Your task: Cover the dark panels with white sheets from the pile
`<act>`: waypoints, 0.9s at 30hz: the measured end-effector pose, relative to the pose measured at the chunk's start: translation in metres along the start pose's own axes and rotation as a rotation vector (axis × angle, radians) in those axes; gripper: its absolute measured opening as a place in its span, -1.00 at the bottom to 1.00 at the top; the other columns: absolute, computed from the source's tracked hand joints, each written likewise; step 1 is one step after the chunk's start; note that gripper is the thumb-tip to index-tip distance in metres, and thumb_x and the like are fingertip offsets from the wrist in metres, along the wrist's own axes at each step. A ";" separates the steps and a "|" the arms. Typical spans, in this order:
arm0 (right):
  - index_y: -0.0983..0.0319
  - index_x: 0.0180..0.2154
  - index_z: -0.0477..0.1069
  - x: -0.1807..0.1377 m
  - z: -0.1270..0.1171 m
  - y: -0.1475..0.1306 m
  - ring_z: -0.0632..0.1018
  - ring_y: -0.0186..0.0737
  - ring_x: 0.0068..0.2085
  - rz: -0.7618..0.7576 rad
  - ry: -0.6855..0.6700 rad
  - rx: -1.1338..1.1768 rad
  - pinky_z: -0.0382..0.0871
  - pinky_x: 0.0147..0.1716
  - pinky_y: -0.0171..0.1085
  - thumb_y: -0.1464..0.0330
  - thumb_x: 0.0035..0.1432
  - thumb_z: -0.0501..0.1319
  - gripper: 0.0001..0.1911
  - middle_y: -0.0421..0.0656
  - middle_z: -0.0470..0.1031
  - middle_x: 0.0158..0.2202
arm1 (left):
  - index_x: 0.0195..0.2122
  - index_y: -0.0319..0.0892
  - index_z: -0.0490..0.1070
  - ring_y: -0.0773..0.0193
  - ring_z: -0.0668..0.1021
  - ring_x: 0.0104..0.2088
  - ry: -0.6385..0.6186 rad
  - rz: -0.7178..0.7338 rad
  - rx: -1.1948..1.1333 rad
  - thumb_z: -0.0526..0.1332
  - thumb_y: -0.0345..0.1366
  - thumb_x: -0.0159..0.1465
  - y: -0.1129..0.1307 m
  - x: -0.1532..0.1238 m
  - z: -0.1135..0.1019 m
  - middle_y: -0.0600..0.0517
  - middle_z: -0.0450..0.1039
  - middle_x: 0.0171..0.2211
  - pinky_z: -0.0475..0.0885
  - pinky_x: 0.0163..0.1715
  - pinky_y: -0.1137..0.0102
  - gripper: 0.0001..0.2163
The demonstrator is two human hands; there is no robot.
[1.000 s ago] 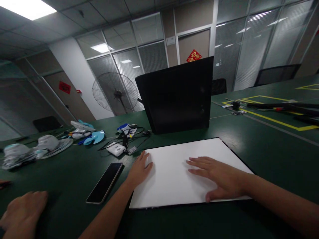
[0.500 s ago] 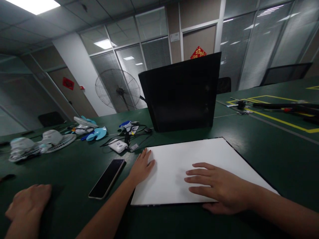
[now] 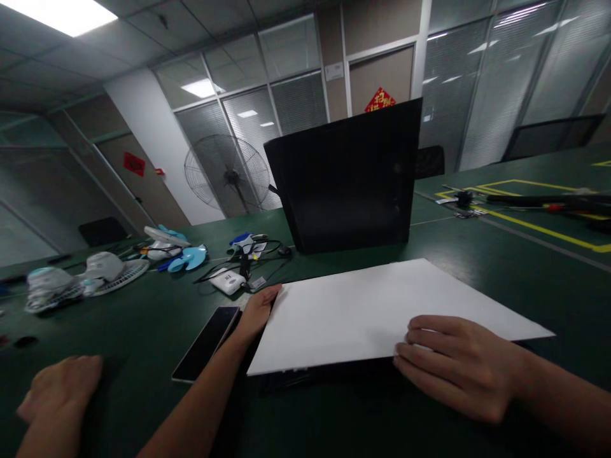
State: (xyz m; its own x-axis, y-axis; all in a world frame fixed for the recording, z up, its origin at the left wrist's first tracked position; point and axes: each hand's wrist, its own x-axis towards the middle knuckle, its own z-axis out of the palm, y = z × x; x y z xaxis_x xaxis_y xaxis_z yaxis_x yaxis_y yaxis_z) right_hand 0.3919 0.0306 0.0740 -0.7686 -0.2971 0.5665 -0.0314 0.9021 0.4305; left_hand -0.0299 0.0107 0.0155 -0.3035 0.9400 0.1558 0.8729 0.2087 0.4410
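A large white board (image 3: 363,312) sits tilted on the green table (image 3: 143,318), its near edge raised and a dark shadow beneath it. My right hand (image 3: 458,366) grips the near edge towards the right, fingers curled over the top. My left hand (image 3: 255,312) holds the board's left edge near the far corner. A black phone (image 3: 206,343) lies flat just left of my left forearm.
A black upright panel (image 3: 348,181) stands right behind the board. Cables and a white charger (image 3: 226,280) lie to its left, with blue fan blades (image 3: 186,257) and a fan grille (image 3: 86,280) farther left. Another person's hand (image 3: 60,388) rests at the bottom left. Yellow tape lines (image 3: 539,232) mark the right.
Both hands were flat on top of the board. They have slid to its edges and gripped them, and the near edge has lifted off the table.
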 end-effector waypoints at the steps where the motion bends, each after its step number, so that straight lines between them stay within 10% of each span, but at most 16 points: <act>1: 0.34 -0.17 0.54 -0.003 -0.003 0.003 0.56 -0.23 -0.24 -0.021 0.022 -0.017 0.50 -0.17 -0.14 0.46 0.35 0.04 -0.72 -0.04 0.58 -0.23 | 0.18 0.07 0.48 0.12 0.56 0.19 -0.043 0.036 -0.025 0.05 -0.03 0.32 0.000 -0.001 -0.001 0.22 0.50 0.19 0.47 0.18 0.20 -0.54; 8: 0.37 0.05 0.51 -0.037 -0.017 0.025 0.56 -0.12 0.05 0.061 0.057 -0.148 0.52 0.03 -0.07 0.49 0.31 0.17 -0.69 0.05 0.53 0.08 | 0.22 0.11 0.45 0.00 0.34 0.36 -0.138 0.262 -0.232 0.21 0.01 0.25 0.003 -0.007 -0.002 0.15 0.26 0.35 0.19 0.38 0.09 -0.49; 22: 0.36 -0.10 0.46 -0.029 -0.005 0.034 0.56 -0.24 -0.20 0.162 0.120 -0.247 0.46 -0.28 -0.24 0.53 0.21 0.31 -0.80 -0.08 0.57 -0.22 | 0.11 -0.03 0.56 -0.14 0.40 0.32 -0.083 0.234 -0.310 0.22 -0.10 0.21 0.005 -0.007 0.004 0.02 0.43 0.26 0.12 0.40 -0.06 -0.55; 27: 0.28 -0.15 0.48 -0.022 -0.048 0.038 0.54 -0.31 -0.30 0.318 0.050 -0.413 0.39 -0.36 -0.25 0.43 0.30 0.26 -0.92 -0.12 0.58 -0.24 | 0.42 -0.11 0.18 -0.16 0.37 0.34 -0.085 0.280 -0.496 0.25 -0.02 0.25 0.004 -0.009 0.011 -0.17 0.25 0.38 0.24 0.36 -0.03 -0.28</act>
State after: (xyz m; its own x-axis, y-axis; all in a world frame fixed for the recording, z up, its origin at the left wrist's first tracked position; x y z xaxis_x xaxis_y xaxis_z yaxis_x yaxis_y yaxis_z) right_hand 0.4380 0.0561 0.1115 -0.6670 -0.0520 0.7432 0.4610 0.7548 0.4666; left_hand -0.0197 0.0062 0.0056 -0.0366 0.9639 0.2638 0.6258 -0.1837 0.7580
